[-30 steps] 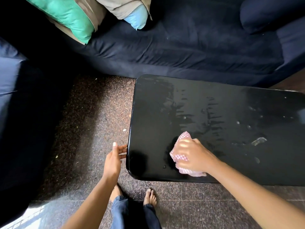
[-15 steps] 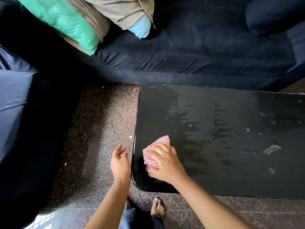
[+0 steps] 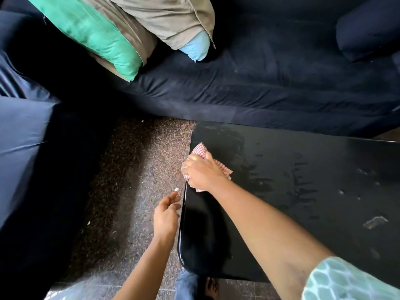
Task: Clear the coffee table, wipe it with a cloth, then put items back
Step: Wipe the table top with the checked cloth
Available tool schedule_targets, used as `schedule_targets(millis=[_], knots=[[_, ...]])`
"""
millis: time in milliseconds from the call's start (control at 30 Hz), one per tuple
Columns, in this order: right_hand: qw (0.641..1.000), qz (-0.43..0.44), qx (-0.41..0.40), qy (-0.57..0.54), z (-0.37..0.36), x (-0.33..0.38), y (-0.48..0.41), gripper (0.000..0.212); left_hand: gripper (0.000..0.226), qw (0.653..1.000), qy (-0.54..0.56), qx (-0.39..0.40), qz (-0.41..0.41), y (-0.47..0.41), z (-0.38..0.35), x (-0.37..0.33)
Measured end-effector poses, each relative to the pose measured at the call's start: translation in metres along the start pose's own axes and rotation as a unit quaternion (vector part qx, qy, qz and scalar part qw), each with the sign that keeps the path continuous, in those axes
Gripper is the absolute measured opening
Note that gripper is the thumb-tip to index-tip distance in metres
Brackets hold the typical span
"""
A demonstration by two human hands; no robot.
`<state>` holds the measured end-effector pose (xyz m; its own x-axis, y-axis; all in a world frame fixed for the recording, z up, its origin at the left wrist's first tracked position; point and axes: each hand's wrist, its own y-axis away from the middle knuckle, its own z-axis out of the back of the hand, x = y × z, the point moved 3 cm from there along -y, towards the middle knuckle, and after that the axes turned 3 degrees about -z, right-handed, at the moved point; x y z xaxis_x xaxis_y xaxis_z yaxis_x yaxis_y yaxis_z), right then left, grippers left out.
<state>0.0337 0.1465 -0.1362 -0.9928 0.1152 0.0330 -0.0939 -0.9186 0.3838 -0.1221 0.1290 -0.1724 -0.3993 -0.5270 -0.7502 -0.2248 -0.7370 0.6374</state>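
The glossy black coffee table (image 3: 303,213) fills the lower right, with wet streaks and small specks on its top. My right hand (image 3: 203,173) grips a bunched red-and-white checked cloth (image 3: 199,150) and presses it on the table's left edge, toward the far corner. My left hand (image 3: 165,215) hovers just off the left edge of the table, below the cloth, palm cupped with relaxed fingers and holding nothing.
A dark navy sofa (image 3: 270,83) runs behind the table, with green (image 3: 93,37) and beige (image 3: 164,20) cushions at its left. Another navy seat (image 3: 23,148) stands at the left. Speckled brown floor (image 3: 129,180) lies between. My bare foot (image 3: 211,286) is below the table's near edge.
My right hand has slid the cloth left and then away along the table's left edge. My left hand has lifted off the table edge and opened beside it.
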Motion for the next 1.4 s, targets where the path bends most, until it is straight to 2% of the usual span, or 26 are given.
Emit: schedule_targets(millis=[33, 100, 167, 200, 300, 433, 500, 600, 633, 667, 733, 833, 900, 967, 1033, 1100, 1133, 1200, 1300, 1367, 1400], knots=[[1.000, 0.001, -0.001, 0.005, 0.003, 0.000, -0.001, 0.033, 0.038, 1.000, -0.011, 0.009, -0.002, -0.003, -0.003, -0.006], [0.993, 0.087, -0.037, 0.073, -0.003, 0.005, 0.001, 0.033, 0.034, 0.999, -0.034, 0.021, -0.005, -0.009, -0.009, -0.021], [0.979, 0.145, -0.022, 0.143, -0.013, 0.001, 0.005, 0.037, 0.033, 0.998, -0.059, 0.037, 0.009, -0.017, -0.013, -0.028], [0.982, 0.144, 0.001, 0.122, -0.013, -0.010, 0.001, 0.041, 0.036, 0.996, -0.067, 0.047, 0.020, -0.023, -0.015, -0.030], [0.996, 0.072, 0.008, 0.057, 0.007, -0.045, -0.029, 0.049, 0.040, 0.995, -0.084, 0.048, 0.039, -0.039, -0.020, -0.036], [0.994, -0.071, -0.026, 0.079, 0.036, -0.083, -0.075, 0.041, 0.039, 0.989, -0.132, 0.058, -0.006, -0.050, -0.034, -0.066], [0.991, -0.096, -0.042, 0.083, 0.044, -0.085, -0.082, 0.039, 0.042, 0.985, -0.155, 0.070, -0.015, -0.055, -0.041, -0.077], [0.987, 0.084, -0.049, 0.125, 0.037, -0.069, -0.073, 0.039, 0.049, 0.977, -0.194, 0.084, -0.030, -0.063, -0.049, -0.085], [0.984, 0.113, -0.032, 0.132, 0.033, -0.068, -0.070, 0.040, 0.052, 0.972, -0.217, 0.086, -0.039, -0.065, -0.051, -0.088], [0.988, 0.092, -0.017, 0.122, 0.031, -0.073, -0.070, 0.041, 0.054, 0.966, -0.240, 0.085, -0.049, -0.066, -0.055, -0.091], [0.998, -0.018, -0.012, 0.056, 0.036, -0.089, -0.079, 0.041, 0.055, 0.957, -0.272, 0.078, -0.060, -0.066, -0.058, -0.092], [0.988, -0.155, -0.024, 0.010, 0.050, -0.119, -0.082, 0.035, 0.054, 0.947, -0.303, 0.083, -0.065, -0.069, -0.058, -0.091], [0.975, -0.215, -0.024, -0.052, 0.049, -0.140, -0.072, 0.033, 0.050, 0.939, -0.327, 0.089, -0.061, -0.074, -0.057, -0.091], [0.957, -0.234, -0.063, -0.158, 0.044, -0.149, -0.049, 0.039, 0.043, 0.940, -0.319, 0.088, -0.078, -0.073, -0.061, -0.102], [0.931, -0.225, -0.114, -0.264, 0.047, -0.145, -0.020, 0.049, 0.031, 0.969, -0.207, 0.094, -0.095, -0.064, -0.071, -0.122], [0.907, -0.224, -0.165, -0.316, 0.052, -0.132, 0.009, 0.051, 0.021, 0.986, -0.050, 0.148, -0.064, -0.046, -0.088, -0.146], [0.897, -0.220, -0.184, -0.337, 0.055, -0.123, 0.022, 0.052, 0.026, 0.980, 0.009, 0.193, -0.036, -0.037, -0.097, -0.158], [0.883, -0.192, -0.206, -0.374, 0.067, -0.106, 0.051, 0.056, 0.041, 0.961, 0.050, 0.272, 0.003, -0.017, -0.111, -0.175], [0.866, -0.153, -0.227, -0.418, 0.084, -0.096, 0.102, 0.061, 0.050, 0.950, 0.048, 0.308, 0.022, 0.014, -0.118, -0.191], [0.811, -0.186, -0.279, -0.479, 0.098, -0.105, 0.150, 0.062, 0.047, 0.949, 0.057, 0.306, 0.040, 0.038, -0.126, -0.196], [0.766, -0.228, -0.313, -0.513, 0.101, -0.112, 0.175, 0.064, 0.044, 0.948, 0.068, 0.307, 0.055, 0.050, -0.131, -0.196]])
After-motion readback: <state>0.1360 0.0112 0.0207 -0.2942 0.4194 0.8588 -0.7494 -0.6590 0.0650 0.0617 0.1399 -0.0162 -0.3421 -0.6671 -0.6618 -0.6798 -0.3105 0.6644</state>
